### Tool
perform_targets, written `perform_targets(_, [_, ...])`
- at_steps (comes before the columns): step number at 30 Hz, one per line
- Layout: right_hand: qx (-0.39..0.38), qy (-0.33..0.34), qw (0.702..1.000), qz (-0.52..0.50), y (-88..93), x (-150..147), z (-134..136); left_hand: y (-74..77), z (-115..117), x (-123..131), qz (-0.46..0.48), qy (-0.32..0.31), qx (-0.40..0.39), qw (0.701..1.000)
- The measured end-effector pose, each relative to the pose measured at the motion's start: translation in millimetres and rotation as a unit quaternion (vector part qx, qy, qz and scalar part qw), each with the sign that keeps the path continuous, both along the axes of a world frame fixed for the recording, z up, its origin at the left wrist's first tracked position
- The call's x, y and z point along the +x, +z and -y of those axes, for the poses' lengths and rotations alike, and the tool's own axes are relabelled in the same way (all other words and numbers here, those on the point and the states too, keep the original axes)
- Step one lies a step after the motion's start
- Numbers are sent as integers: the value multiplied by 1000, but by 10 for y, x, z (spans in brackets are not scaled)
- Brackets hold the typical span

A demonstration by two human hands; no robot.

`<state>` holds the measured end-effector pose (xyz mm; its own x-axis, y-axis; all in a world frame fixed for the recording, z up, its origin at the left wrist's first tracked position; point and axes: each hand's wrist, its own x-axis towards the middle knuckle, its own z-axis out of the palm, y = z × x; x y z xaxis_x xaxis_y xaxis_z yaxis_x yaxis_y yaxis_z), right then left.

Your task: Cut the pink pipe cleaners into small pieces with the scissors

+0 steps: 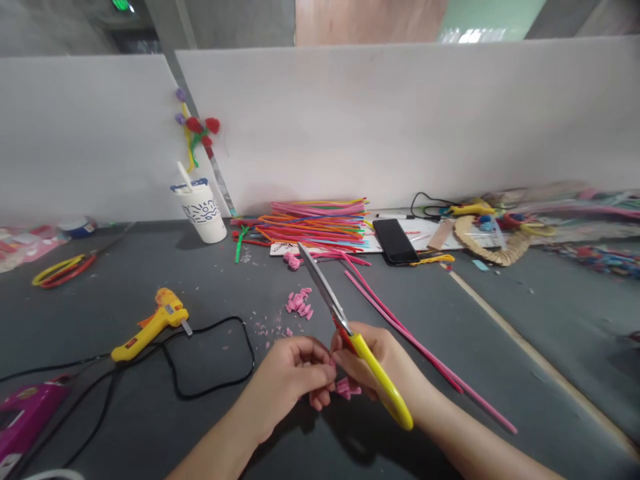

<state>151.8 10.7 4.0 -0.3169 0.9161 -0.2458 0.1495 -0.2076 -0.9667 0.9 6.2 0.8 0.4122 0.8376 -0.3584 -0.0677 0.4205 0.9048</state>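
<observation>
My right hand (387, 363) is closed round the yellow handles of a pair of scissors (350, 330), whose shut blades point up and away to the left. My left hand (293, 377) pinches small pink pieces (347, 388) right next to the scissor handles, fingertips touching the right hand. A little heap of cut pink bits (299, 303) lies on the grey table just beyond. Two long pink pipe cleaners (415, 340) run diagonally to the right of my right hand.
A yellow glue gun (150, 325) with a black cord (210, 360) lies to the left. A stack of coloured pipe cleaners (315, 223), a white cup (203, 210), a black phone (395, 241) and second scissors (63, 267) lie further back. White partition behind.
</observation>
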Motion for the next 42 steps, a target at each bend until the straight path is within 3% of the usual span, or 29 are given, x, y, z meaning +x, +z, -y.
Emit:
perform_targets(6, [8,38,998,-39,-44,18,3,20,-10,-22,110,-50,-59,991])
perform_targets(10, [10,17,999,-27,-57,-27,30,-11,-3,-10,108,-49,-87,989])
perform_targets(13, [14,-35,999,-8,-26,-45,26,-24,-2,-12,74,-50,-64,994])
perform_targets(18, [38,-87,995,8,-4,23,-56,20,-23,-37,-90,-38,34,995])
perform_targets(22, [23,-56,998,-11,-15,39,-63,52,-35,-55,-84,-24,61,994])
perform_targets(30, [5,3,1000,3,2,-30,6,26,-6,-44,7,-37,-14,999])
perform_targets(36, [50,-45,997,44,-20,5,-31,22,-22,-66,29,13,-15,999])
perform_targets(39, [96,-25,992,76,-35,68,-38,44,-44,-88,48,75,-17,996])
perform_targets(42, [173,8,965,194,-51,106,-16,69,-71,-120,65,151,-2,986])
